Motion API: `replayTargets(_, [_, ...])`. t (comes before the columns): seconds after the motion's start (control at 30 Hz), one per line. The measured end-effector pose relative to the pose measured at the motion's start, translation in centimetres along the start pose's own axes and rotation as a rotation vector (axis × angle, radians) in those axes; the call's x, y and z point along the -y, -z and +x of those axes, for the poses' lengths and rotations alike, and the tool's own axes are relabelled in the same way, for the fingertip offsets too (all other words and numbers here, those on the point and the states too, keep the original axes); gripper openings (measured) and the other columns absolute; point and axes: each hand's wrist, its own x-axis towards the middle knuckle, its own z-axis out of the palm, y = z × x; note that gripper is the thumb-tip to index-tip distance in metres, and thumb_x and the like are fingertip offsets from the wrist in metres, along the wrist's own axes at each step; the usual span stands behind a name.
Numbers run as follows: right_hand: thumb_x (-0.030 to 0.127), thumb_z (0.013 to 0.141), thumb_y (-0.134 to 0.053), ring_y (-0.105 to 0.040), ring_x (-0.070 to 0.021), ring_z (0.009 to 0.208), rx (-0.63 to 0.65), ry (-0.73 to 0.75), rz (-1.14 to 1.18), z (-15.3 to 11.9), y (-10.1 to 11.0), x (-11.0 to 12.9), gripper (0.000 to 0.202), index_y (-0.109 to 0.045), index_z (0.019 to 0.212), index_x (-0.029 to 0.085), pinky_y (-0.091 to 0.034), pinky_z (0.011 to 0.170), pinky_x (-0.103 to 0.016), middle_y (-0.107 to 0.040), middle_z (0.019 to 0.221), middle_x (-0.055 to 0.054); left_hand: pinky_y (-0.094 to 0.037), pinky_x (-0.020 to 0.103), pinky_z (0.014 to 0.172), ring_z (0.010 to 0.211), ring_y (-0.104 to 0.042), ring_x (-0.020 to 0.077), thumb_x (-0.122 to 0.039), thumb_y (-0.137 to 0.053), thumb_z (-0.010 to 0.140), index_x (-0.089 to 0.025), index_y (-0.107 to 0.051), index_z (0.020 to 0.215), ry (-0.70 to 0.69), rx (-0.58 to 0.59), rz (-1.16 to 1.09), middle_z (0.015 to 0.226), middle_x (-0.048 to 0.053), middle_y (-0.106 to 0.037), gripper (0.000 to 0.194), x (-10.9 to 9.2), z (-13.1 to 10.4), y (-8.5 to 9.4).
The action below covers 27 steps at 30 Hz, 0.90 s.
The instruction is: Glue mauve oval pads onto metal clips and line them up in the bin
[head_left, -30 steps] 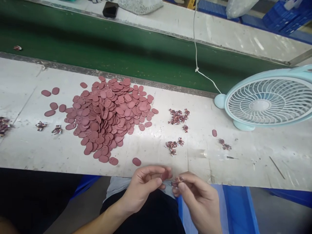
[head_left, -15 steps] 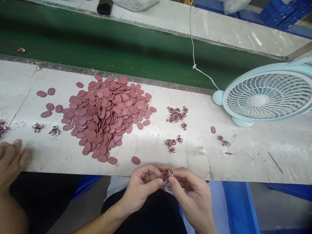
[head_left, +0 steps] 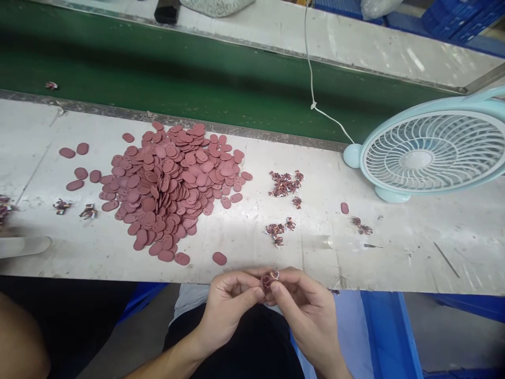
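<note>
Just over the table's near edge, my left hand (head_left: 233,300) and my right hand (head_left: 305,310) meet. Thumb and fingers of the left pinch a small dark red oval disc (head_left: 265,284). My right hand pinches a tiny reddish-brown piece with white and orange bits (head_left: 275,275) against that disc; the fingers partly cover both. Ahead of the left hand lies a single oval disc (head_left: 220,258), with a large heap of the same discs (head_left: 169,184) farther left. Small brown pieces lie in two clusters, a nearer one (head_left: 276,230) and a farther one (head_left: 284,185).
A light blue fan (head_left: 418,158) stands at the right, its white cord (head_left: 311,79) crossing the green belt (head_left: 236,84). A clear tube with a thin dark tip (head_left: 351,242) lies on the table (head_left: 252,231). At the left edge are a co-worker's arm (head_left: 21,337) and a translucent tube (head_left: 26,246).
The co-worker's hand has left the table at the left, and a translucent tube now shows there. A small piece on the green belt has shifted right. My hands keep nearly the same pinch.
</note>
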Motion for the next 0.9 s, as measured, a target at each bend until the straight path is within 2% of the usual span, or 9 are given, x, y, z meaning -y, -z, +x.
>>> replayTargets(0.13, [0.026, 0.093, -0.071, -0.072, -0.0147, 0.071, -0.001, -0.007, 0.013, 0.0, 0.0, -0.1, 0.007, -0.075, 0.097, 0.023, -0.062, 0.067, -0.026, -0.074, 0.079, -0.001, -0.06, 0.036, 0.084, 0.103, -0.074, 0.0278, -0.017, -0.077, 0.084, -0.019, -0.08, 0.083, -0.012, -0.002, 0.008, 0.116, 0.01, -0.079, 0.003, 0.4, -0.1, 0.0])
replayTargets(0.27, [0.028, 0.091, -0.073, -0.072, -0.0156, 0.069, -0.004, -0.072, 0.079, 0.2, 0.3, -0.7, 0.009, -0.077, 0.096, 0.022, -0.063, 0.065, -0.026, -0.076, 0.079, -0.003, -0.06, 0.03, 0.073, 0.09, -0.076, 0.0223, -0.019, -0.077, 0.085, -0.02, -0.08, 0.089, -0.013, -0.021, 0.036, 0.124, 0.01, -0.076, 0.006, 0.4, -0.3, -0.3])
replayTargets(0.37, [0.031, 0.088, -0.075, -0.073, -0.0182, 0.065, -0.062, -0.063, 0.187, 0.0, 1.6, -1.7, 0.009, -0.077, 0.093, 0.023, -0.063, 0.058, -0.028, -0.077, 0.079, -0.004, -0.061, 0.032, 0.072, 0.102, -0.074, 0.0288, -0.022, -0.079, 0.083, -0.023, -0.08, 0.1, -0.044, -0.038, 0.191, 0.13, 0.011, -0.073, 0.017, -0.8, -0.7, 0.4])
replayTargets(0.43, [0.033, 0.084, -0.079, -0.072, -0.0186, 0.057, -0.161, -0.018, 0.247, -0.4, 3.4, -2.6, 0.011, -0.078, 0.09, 0.024, -0.061, 0.051, -0.029, -0.076, 0.079, -0.004, -0.061, 0.036, 0.077, 0.106, -0.073, 0.0314, -0.022, -0.08, 0.081, -0.025, -0.08, 0.103, -0.15, -0.096, 0.461, 0.126, 0.011, -0.075, 0.022, -2.1, -1.0, 1.8])
replayTargets(0.57, [0.033, 0.072, -0.087, -0.068, -0.0185, 0.05, -0.463, 0.03, 0.255, -2.1, 8.4, -4.4, 0.017, -0.079, 0.083, 0.023, -0.06, 0.046, -0.031, -0.075, 0.077, -0.005, -0.054, 0.041, 0.09, 0.1, -0.068, 0.0302, -0.026, -0.083, 0.076, -0.026, -0.079, 0.103, -0.517, -0.301, 1.224, 0.11, 0.009, -0.076, 0.027, -4.4, -0.7, 5.1])
replayTargets(0.67, [0.033, 0.068, -0.089, -0.068, -0.0183, 0.051, -0.672, 0.0, 0.2, -3.7, 12.4, -6.2, 0.022, -0.078, 0.081, 0.019, -0.06, 0.048, -0.031, -0.074, 0.072, -0.006, -0.051, 0.037, 0.079, 0.098, -0.066, 0.03, -0.037, -0.079, 0.081, -0.025, -0.075, 0.101, -0.55, -0.343, 1.612, 0.105, 0.009, -0.073, 0.024, -4.6, 0.2, 6.1])
replayTargets(0.77, [0.036, 0.069, -0.089, -0.07, -0.0184, 0.059, -0.848, 0.008, 0.086, -5.3, 15.8, -8.8, 0.029, -0.074, 0.085, 0.017, -0.06, 0.053, -0.031, -0.072, 0.074, -0.004, -0.047, 0.032, 0.066, 0.095, -0.066, 0.0275, -0.04, -0.07, 0.089, -0.024, -0.072, 0.102, -0.51, -0.308, 1.77, 0.107, 0.008, -0.071, 0.02, -4.0, 0.7, 5.8])
replayTargets(0.9, [0.044, 0.074, -0.084, -0.069, -0.0145, 0.063, -1.034, 0.035, -0.077, -7.1, 20.2, -13.3, 0.035, -0.07, 0.095, 0.018, -0.062, 0.064, -0.03, -0.072, 0.082, 0.001, -0.049, 0.034, 0.076, 0.1, -0.066, 0.0267, -0.038, -0.066, 0.091, -0.025, -0.071, 0.107, -0.503, -0.241, 1.757, 0.114, 0.007, -0.07, 0.021, -3.8, 0.7, 5.3])
